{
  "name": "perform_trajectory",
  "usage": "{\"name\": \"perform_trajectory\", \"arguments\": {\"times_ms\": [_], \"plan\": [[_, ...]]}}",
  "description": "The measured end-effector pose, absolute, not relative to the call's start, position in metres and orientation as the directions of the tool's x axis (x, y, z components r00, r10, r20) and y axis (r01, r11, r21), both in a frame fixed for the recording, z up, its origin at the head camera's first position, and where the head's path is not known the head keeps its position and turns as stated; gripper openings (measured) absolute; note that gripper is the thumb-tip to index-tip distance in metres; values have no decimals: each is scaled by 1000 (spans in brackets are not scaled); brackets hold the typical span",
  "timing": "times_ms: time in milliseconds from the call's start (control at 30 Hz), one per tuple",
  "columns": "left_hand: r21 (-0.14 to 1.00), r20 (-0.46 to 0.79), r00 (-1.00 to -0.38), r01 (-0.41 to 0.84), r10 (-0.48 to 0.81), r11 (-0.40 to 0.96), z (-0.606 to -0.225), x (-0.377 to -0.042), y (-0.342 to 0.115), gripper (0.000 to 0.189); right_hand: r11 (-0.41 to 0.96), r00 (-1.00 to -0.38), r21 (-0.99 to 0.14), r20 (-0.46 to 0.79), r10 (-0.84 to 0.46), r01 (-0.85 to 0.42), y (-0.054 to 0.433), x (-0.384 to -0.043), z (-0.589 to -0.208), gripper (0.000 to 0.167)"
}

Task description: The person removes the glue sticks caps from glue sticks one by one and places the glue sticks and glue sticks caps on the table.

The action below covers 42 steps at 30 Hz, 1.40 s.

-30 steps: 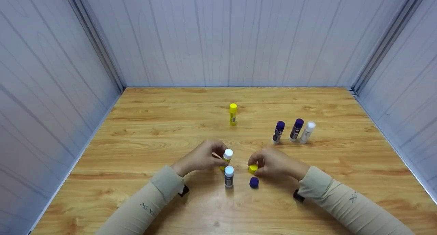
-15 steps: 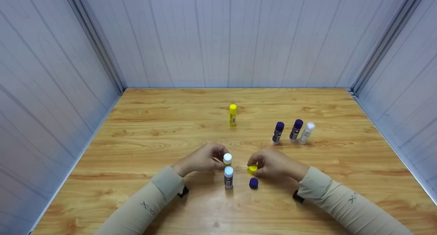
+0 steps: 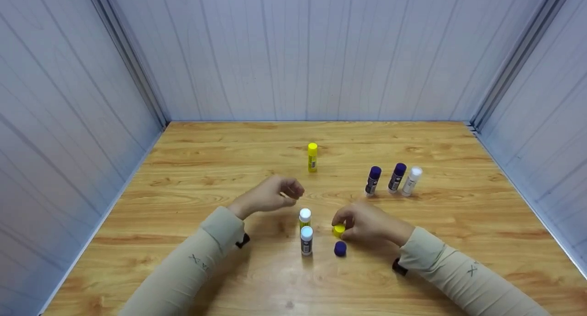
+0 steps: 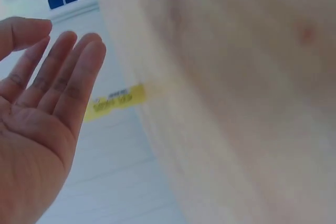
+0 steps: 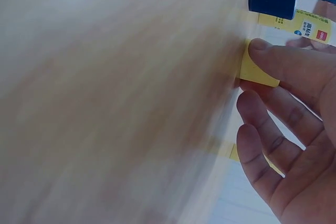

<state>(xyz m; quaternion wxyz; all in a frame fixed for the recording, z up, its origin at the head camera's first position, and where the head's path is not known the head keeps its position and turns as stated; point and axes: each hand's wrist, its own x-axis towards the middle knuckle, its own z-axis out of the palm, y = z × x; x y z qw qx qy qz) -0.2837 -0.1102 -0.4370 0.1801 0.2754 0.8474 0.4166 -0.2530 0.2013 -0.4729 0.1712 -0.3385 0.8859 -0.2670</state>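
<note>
My left hand hovers over the table with loosely bent fingers and nothing in them, behind a yellow glue stick with a white top. In the left wrist view the palm of that hand shows bare. A dark blue glue stick with a white top stands upright just in front of the yellow one. My right hand pinches a yellow cap at the tabletop; its thumb and finger press the cap's sides in the right wrist view. Nearer me sits a dark blue cap.
Farther back stands a capped yellow glue stick. To the right are two glue sticks with dark blue caps, one and another, beside a white glue stick. Pale panels wall the wooden table.
My left hand has let go of the white-topped yellow glue stick, now upright, and moved back and slightly left. My right hand stays at the yellow cap.
</note>
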Motion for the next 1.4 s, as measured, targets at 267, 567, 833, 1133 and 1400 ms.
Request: {"name": "perform_trajectory", "arguments": {"times_ms": [267,567,833,1133,1400], "plan": [[781,6,-846,337,533,526,-409,-306,-109,23,615,-700,-573,-99,-708,-541,200,-253,-472,21],[803,85,-926,283,369,525,-384,-325,-99,29,632,-706,-579,-132,-696,-515,200,-253,-472,23],[815,87,-943,252,320,522,-384,-349,-88,39,638,-709,-584,-146,-690,-501,201,-253,-472,23],[844,40,-956,187,290,503,-407,-365,-75,52,614,-695,-573,-104,-712,-543,201,-253,-473,23],[857,3,-963,141,269,496,-431,-375,-67,56,599,-685,-578,-91,-722,-554,200,-253,-471,24]]}}
